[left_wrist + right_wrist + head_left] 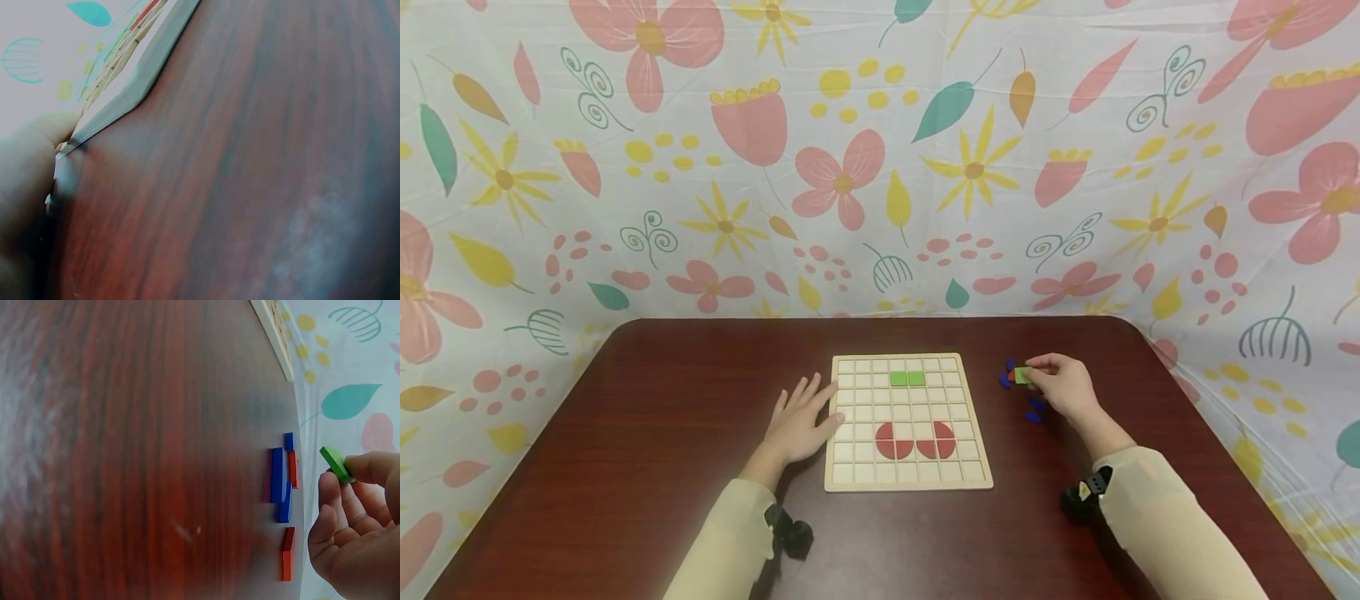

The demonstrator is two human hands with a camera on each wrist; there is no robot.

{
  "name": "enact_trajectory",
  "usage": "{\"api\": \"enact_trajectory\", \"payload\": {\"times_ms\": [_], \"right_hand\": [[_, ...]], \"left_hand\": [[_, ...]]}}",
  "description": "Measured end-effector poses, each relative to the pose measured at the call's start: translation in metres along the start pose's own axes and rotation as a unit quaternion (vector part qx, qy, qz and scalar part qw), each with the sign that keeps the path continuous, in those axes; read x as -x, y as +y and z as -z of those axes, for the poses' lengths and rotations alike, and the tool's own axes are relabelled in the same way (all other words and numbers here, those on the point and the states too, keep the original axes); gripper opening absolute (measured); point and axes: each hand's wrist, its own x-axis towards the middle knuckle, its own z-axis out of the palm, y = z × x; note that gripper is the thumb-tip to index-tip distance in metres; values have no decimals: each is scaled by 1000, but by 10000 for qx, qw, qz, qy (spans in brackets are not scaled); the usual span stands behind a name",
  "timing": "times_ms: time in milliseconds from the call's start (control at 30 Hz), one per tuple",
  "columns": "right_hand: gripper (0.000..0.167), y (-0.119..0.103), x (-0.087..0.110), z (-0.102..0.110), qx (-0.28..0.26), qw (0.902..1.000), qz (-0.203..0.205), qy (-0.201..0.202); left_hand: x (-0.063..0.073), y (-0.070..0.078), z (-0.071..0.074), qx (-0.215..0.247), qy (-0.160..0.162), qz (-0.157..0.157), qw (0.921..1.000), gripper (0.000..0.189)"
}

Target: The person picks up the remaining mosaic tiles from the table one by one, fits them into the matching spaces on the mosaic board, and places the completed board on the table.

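My right hand (1066,385) pinches a green square tile (336,464) between thumb and fingers, above the table at the board's right. Below and beside it lie blue pieces (277,475) and red pieces (287,553). My left hand (801,421) has its fingers spread, and its thumb and fingertips touch the left edge of a wooden grid board (865,482). Two green square tiles (907,379) sit side by side in an upper row of the board. Lower down, red quarter-round pieces (895,448) form two partial circles.
The board lies flat on a dark reddish-brown table (647,467). Behind the table hangs a white cloth (880,275) with flowers and leaves. Near my right wrist, more blue pieces (1034,412) lie on the tabletop.
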Motion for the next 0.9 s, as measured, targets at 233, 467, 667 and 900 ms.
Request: {"api": "enact_trajectory", "payload": {"times_ms": [233, 467, 667, 900], "right_hand": [[37, -4, 1, -2, -209, 9998, 7, -45], [39, -8, 3, -5, -286, 9995, 21, -148], [39, -12, 4, -8, -373, 9990, -38, -246], [39, -12, 3, -14, -507, 9983, 3, -274]], "left_hand": [[1, 1, 0, 18, 109, -54, 9999, 59], [2, 3, 1, 48, 99, -52, 9999, 59], [1, 2, 0, 32, 119, -63, 9999, 59], [1, 2, -1, 15, 131, -54, 9999, 59]]}}
